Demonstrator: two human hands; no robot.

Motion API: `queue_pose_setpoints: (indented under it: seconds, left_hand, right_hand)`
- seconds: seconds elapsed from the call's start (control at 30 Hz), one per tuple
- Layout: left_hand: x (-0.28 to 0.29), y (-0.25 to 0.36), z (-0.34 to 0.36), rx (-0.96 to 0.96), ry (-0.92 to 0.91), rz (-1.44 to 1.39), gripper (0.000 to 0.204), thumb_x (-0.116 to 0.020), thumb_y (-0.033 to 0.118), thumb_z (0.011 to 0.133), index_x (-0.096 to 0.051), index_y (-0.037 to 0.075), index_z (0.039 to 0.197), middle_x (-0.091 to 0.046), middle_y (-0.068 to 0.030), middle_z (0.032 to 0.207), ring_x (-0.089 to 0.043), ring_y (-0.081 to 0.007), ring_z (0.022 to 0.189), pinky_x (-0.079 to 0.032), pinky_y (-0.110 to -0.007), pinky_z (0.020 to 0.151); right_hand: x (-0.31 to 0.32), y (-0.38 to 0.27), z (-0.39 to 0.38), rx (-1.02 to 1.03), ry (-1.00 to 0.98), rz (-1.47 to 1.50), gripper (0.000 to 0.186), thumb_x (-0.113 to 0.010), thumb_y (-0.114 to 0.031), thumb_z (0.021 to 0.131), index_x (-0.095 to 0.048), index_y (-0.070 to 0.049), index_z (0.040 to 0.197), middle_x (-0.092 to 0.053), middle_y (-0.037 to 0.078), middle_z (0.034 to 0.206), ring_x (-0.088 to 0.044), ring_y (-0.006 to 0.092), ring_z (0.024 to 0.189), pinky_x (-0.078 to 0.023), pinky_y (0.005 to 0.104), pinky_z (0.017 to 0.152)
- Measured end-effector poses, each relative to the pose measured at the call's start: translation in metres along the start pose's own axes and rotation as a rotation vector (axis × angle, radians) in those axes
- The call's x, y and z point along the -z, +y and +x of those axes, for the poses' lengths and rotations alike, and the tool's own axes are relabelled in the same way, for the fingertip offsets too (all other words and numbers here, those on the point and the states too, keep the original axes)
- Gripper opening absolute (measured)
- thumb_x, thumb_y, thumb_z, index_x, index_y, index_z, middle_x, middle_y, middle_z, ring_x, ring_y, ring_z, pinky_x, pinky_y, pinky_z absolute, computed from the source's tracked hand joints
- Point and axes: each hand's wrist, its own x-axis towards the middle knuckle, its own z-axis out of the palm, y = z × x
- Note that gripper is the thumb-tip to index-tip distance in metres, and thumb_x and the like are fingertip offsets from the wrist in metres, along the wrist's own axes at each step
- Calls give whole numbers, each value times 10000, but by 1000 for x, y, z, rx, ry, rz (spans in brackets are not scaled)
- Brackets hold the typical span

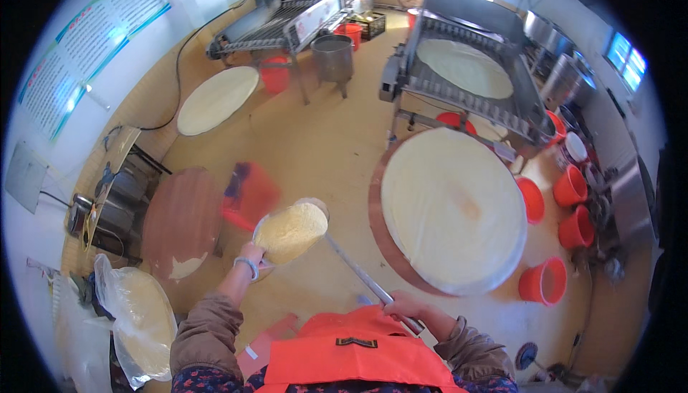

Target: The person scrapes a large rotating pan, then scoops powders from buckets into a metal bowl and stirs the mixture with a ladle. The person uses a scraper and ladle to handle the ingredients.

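Right up close at six o'clock, an orange-red apron (322,364) carries one small dark label (356,343), too tiny for us to read. At five, our right hand (403,307) is wrapped round a metal pole (365,275) slanting up toward the bowl; what sits on its far end we can't make out. And here at eight, our left hand (252,254) pinches the near side of that bowl (279,262), loaded with pale yellow meal (294,229) and held up between seven and eight! We reckon the bowl is stiff and fairly weighty, its load soft, loose and quick to spill: take it by the wall, rim level. The pole looks rigid, perhaps slippery; its thick near end suits the grip. Farther out at eight, a clear plastic bag (111,294) holds more pale meal. Around half past three, a broad pale round sheet (451,210) lies on a brown disc (385,242). At half past one, a second sheet (466,69) rests on a slatted metal frame (437,84). At ten, wall posters (93,49) show rows of print, mostly too small for us.
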Motion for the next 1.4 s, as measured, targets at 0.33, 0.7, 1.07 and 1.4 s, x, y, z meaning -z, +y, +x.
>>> queue_pose_setpoints:
  seconds: [0.33,0.7,1.07,1.4]
  left_hand:
    - [17,199,302,-336,35,495,375,-496,-45,735,-556,-25,1105,-620,-198,1001,-635,-318,855,-534,-429,707]
    - [-69,536,546,-89,-209,46,335,-431,-36,808,-496,-17,1136,-597,-201,997,-634,-335,847,-577,-456,631]
    - [-195,804,827,-10,-198,-101,325,-316,48,895,-411,-62,1186,-524,-248,1135,-619,-374,880,-577,-485,633]
    - [-338,964,1148,77,-122,-142,318,-321,135,926,-516,-17,1126,-594,-209,1018,-630,-308,851,-542,-438,575]
  right_hand:
    - [146,-203,210,34,44,-18,111,-598,-129,701,-549,-46,756,-517,24,611,-498,111,528,-419,258,502]
    - [337,-415,401,-1,192,264,133,-606,-135,701,-560,-38,777,-522,13,615,-493,106,520,-400,245,481]
    - [595,-595,574,1,340,386,126,-590,-81,683,-522,-33,776,-492,26,573,-470,121,467,-380,255,443]
    - [727,-710,690,-75,556,557,100,-574,-55,681,-512,-31,756,-486,29,583,-482,120,474,-379,255,435]
